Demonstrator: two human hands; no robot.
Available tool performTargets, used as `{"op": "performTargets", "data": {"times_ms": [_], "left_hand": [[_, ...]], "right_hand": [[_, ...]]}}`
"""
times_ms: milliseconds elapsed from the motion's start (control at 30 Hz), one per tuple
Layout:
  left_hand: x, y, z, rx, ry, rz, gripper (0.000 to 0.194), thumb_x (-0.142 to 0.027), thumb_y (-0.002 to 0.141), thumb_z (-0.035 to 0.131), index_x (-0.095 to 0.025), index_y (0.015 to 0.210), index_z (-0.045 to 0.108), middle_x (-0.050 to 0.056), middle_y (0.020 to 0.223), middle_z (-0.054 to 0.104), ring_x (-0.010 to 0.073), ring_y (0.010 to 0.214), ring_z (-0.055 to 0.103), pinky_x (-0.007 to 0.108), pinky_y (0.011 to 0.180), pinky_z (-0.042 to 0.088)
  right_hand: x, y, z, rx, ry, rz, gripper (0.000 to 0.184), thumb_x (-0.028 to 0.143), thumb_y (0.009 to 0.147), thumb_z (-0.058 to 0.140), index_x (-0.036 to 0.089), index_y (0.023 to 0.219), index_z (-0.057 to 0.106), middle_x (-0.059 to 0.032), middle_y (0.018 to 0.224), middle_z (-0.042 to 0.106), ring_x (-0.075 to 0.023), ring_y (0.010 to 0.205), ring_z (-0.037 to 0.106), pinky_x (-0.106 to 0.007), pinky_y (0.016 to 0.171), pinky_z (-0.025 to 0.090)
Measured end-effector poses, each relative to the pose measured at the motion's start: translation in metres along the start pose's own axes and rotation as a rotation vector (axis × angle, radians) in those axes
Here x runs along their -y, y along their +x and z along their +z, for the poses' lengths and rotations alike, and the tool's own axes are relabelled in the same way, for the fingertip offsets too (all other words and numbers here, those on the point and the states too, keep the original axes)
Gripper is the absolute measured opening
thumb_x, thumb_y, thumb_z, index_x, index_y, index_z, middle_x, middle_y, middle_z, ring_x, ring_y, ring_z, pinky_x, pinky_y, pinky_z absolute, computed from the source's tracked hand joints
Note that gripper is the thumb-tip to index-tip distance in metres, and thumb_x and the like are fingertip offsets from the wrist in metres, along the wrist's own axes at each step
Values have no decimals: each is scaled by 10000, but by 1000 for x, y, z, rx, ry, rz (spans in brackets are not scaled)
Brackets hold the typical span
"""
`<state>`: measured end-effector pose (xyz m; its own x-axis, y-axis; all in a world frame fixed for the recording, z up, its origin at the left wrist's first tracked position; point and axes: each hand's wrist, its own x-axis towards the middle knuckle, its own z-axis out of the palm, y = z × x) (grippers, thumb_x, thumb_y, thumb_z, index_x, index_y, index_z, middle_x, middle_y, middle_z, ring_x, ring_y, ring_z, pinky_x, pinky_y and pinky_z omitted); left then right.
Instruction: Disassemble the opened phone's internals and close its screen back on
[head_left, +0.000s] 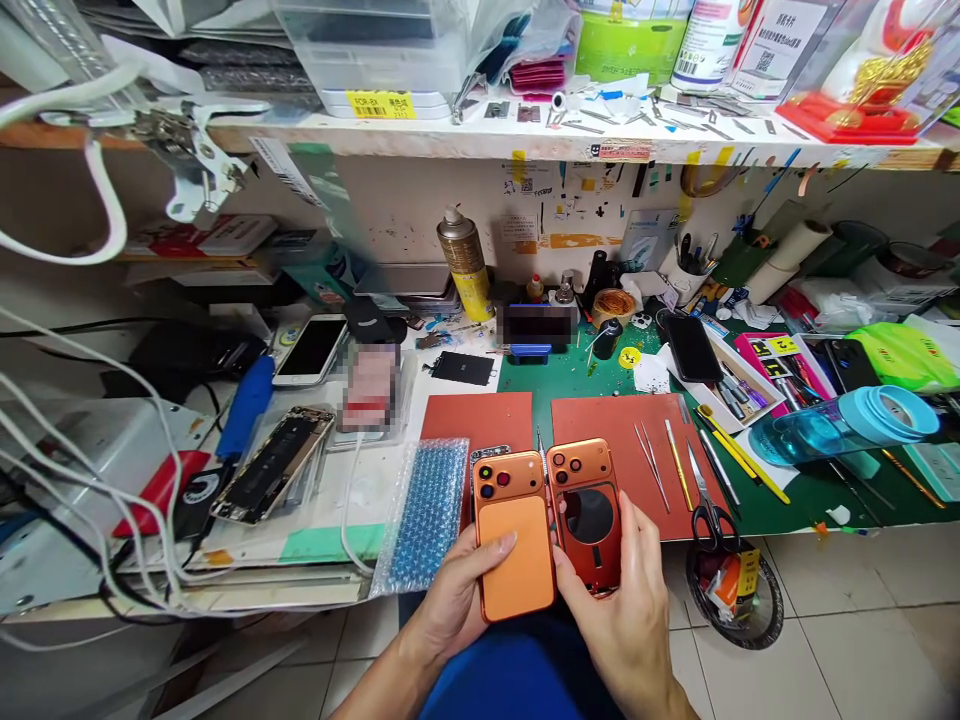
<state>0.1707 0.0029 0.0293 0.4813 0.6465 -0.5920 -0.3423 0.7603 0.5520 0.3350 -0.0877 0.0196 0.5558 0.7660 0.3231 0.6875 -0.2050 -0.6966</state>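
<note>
My left hand point(469, 575) is closed round an orange smartphone point(517, 555), its back facing up and three camera lenses at the top left. The thumb lies across its back. Close beside it, my right hand point(626, 590) grips a darker orange phone housing point(592, 560) by its right and lower left edges. That housing has a large dark circle with a short bar below. Both are held side by side over the bench's front edge. Behind them lie two reddish-brown mats point(622, 420), and a bubble-wrap sheet point(424, 510) sits left of the phone.
Tweezers point(651, 465) and scissors point(709, 505) lie to the right, near a blue water bottle point(832, 425). An opened phone point(274, 465) and white cables point(157, 480) occupy the left. A spray can point(465, 262) stands behind, beneath a loaded shelf point(420, 137). A bin point(739, 600) is below.
</note>
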Motion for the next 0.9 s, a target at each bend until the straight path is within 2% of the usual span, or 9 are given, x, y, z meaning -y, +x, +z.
{"op": "performTargets", "data": {"times_ms": [133, 267, 433, 500, 600, 733, 900], "left_hand": [[-2, -1, 1, 29, 11, -3, 492, -325, 778, 940, -108, 1197, 800, 188, 1157, 830, 349, 1030, 806, 411, 882, 658], [-2, -2, 3, 46, 9, -4, 487, -320, 796, 923, -106, 1214, 795, 194, 1156, 829, 366, 1059, 802, 425, 896, 654], [-3, -3, 5, 47, -1, -5, 489, -286, 792, 920, -105, 1226, 787, 198, 1227, 814, 365, 1081, 799, 439, 924, 650], [-2, -4, 6, 65, 1, -9, 517, -283, 799, 914, -100, 1263, 775, 202, 1227, 813, 378, 1113, 792, 446, 943, 643], [-1, -3, 5, 68, 6, -8, 608, -282, 797, 919, -121, 1355, 740, 194, 1244, 810, 385, 1136, 785, 443, 938, 642], [1, -2, 1, 36, 3, -8, 793, -267, 766, 945, -144, 1491, 648, 179, 1184, 830, 360, 1039, 811, 415, 873, 653], [2, -1, -1, 20, 4, -19, 889, -264, 753, 958, -145, 1552, 586, 171, 1148, 838, 351, 992, 817, 415, 854, 658]], "right_hand": [[-3, -3, -4, 81, 53, 84, 847, 586, 966, 718, 240, 1659, 375, -187, 1446, 601, -381, 1315, 656, -511, 993, 632], [-7, -5, -8, 130, 145, 201, 797, 581, 954, 731, 258, 1623, 444, -169, 1491, 601, -372, 1341, 652, -464, 936, 661], [-16, -7, -8, 146, 271, 261, 714, 516, 965, 742, 270, 1590, 501, -141, 1499, 632, -350, 1385, 635, -508, 1116, 578], [-20, -8, -8, 157, 328, 281, 704, 492, 969, 744, 266, 1591, 504, -143, 1515, 627, -345, 1391, 635, -511, 1137, 566], [-23, -11, -6, 156, 383, 297, 681, 469, 977, 741, 265, 1586, 515, -145, 1530, 620, -338, 1400, 632, -508, 1135, 571], [-24, -14, -4, 136, 393, 300, 682, 451, 973, 751, 256, 1584, 520, -152, 1524, 625, -336, 1407, 624, -513, 1128, 577], [-25, -15, -2, 123, 405, 306, 684, 453, 961, 765, 261, 1577, 536, -149, 1533, 624, -340, 1400, 633, -499, 1109, 596]]}}
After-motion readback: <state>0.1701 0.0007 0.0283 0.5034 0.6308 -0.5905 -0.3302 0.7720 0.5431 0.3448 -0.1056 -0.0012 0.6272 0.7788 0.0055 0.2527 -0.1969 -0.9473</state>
